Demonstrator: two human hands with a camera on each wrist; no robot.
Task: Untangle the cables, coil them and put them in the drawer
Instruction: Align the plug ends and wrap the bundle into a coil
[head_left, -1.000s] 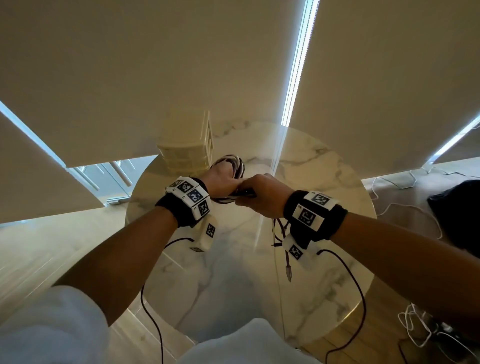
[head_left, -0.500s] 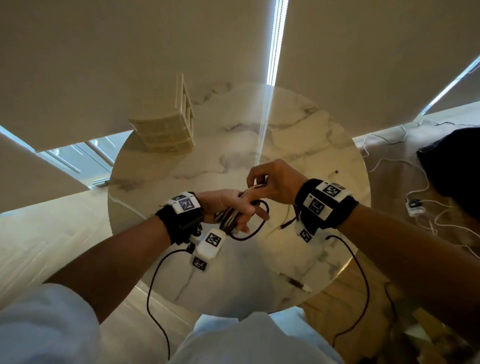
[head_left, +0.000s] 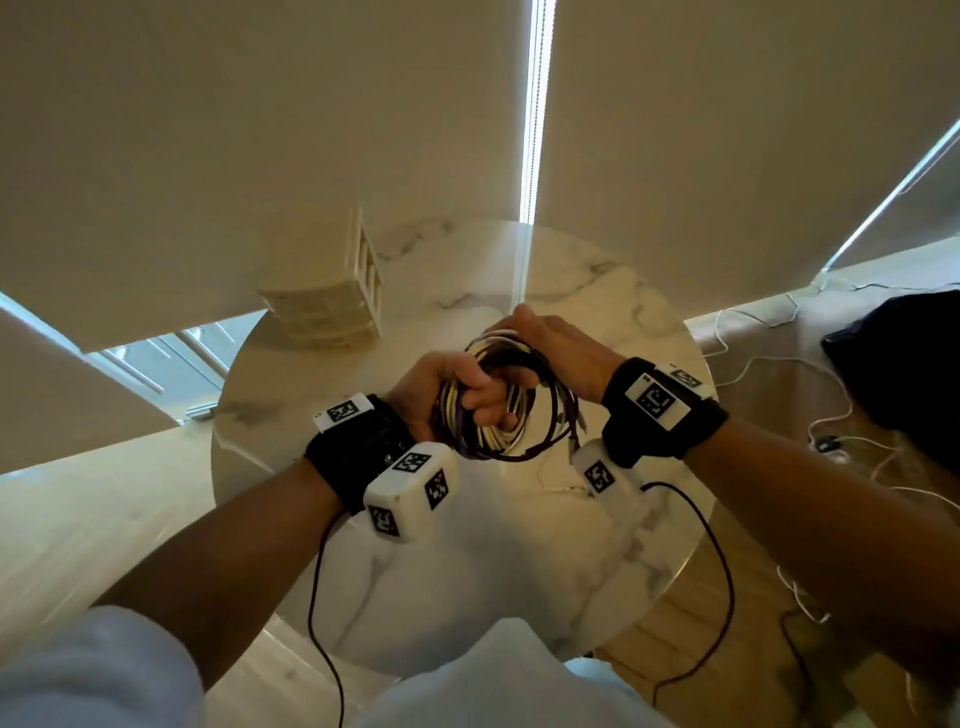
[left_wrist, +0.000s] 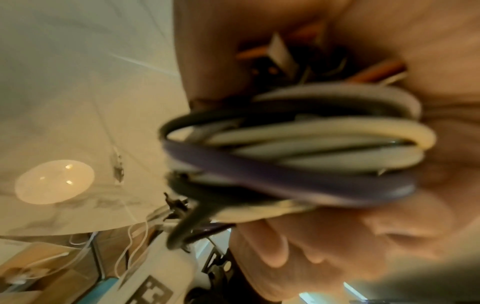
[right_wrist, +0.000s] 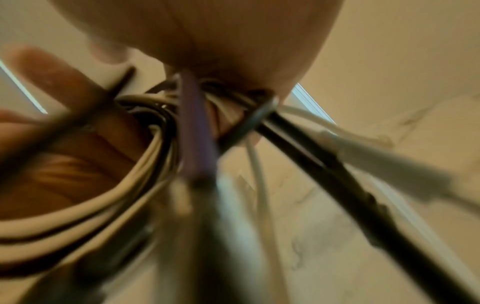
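Observation:
A round coil of white, black and purple cables (head_left: 506, 415) hangs in the air above the marble table (head_left: 519, 571). My left hand (head_left: 467, 395) grips the coil's left side, fingers curled through the loop. In the left wrist view the cable bundle (left_wrist: 311, 148) lies across that palm. My right hand (head_left: 556, 348) holds the coil's far right side from above. The right wrist view shows cables (right_wrist: 197, 144) running out from under that hand, blurred. A small cream drawer unit (head_left: 327, 306) stands at the table's far left.
A loose cable end (head_left: 561, 486) lies on the table under the coil. White wires (head_left: 810, 374) trail over the floor to the right, beside a dark object (head_left: 904, 364). Blinds (head_left: 311, 130) hang behind the table.
The coil has grown into a full round loop and been lifted higher. My right hand moved from the near side of the bundle up over its far right side.

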